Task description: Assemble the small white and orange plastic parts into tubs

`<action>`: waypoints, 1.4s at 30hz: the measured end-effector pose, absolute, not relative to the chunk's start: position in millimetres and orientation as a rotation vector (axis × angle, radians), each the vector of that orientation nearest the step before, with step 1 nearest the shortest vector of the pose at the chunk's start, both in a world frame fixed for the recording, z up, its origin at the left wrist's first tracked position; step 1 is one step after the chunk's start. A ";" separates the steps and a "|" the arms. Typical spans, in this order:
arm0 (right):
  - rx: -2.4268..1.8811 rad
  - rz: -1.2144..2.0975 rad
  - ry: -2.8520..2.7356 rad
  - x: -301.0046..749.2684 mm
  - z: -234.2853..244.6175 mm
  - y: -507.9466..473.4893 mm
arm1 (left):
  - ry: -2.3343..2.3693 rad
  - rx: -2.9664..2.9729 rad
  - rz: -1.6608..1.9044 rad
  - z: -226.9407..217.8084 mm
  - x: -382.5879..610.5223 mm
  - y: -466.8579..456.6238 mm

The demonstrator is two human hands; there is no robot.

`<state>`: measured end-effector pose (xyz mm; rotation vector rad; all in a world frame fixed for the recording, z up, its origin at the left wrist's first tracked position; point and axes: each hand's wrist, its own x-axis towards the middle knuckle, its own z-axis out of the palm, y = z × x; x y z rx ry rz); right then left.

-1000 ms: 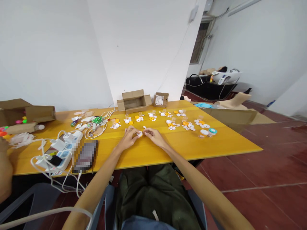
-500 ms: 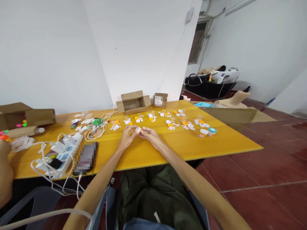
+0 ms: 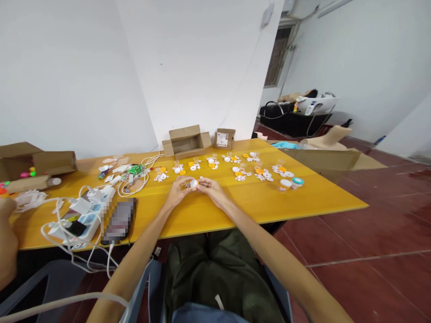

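Note:
My left hand (image 3: 178, 192) and my right hand (image 3: 211, 190) meet over the middle of the yellow table (image 3: 313, 195). Between their fingertips they pinch a small round white piece (image 3: 193, 183) with an orange bit at its right side. Both hands are closed on it, just above the tabletop. Behind them lie rows of small white and orange plastic parts (image 3: 237, 169) and small clear cups. A white-lidded pot (image 3: 285, 184) and a teal-lidded pot (image 3: 297, 181) stand to the right.
An open cardboard box (image 3: 186, 141) and a smaller box (image 3: 224, 138) stand at the table's back edge. A power strip with white cables (image 3: 82, 215) and a dark phone (image 3: 119, 220) lie left. Another person's arm (image 3: 7, 242) shows at far left. Cardboard boxes (image 3: 37, 162) sit back left.
Both hands have lifted the small white piece slightly off the table and drawn it together between the fingertips. The view has shifted a little.

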<state>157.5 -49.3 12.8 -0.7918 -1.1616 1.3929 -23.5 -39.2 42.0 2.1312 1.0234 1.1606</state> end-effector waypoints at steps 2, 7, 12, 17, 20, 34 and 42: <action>-0.780 1.397 -1.143 157.0 14.9 -50.9 | 0.982 2.118 1.179 42.4 -23.5 -38.4; -0.766 1.399 -1.131 156.2 17.6 -52.9 | 0.885 2.086 1.218 43.5 -24.5 -37.8; -0.776 1.402 -1.160 156.6 18.5 -53.5 | 0.860 2.079 1.196 43.8 -26.3 -38.8; -0.787 1.382 -1.172 156.5 20.8 -55.7 | 0.864 2.103 1.178 44.3 -28.3 -38.4; -0.784 1.373 -1.180 156.0 21.6 -56.4 | 0.855 2.126 1.173 44.8 -29.2 -38.1; -0.787 1.363 -1.236 155.4 16.2 -51.3 | 0.840 2.185 1.160 47.0 -29.9 -40.7; -0.765 1.339 -1.253 154.2 15.7 -50.4 | 0.786 2.209 1.204 45.8 -29.9 -38.6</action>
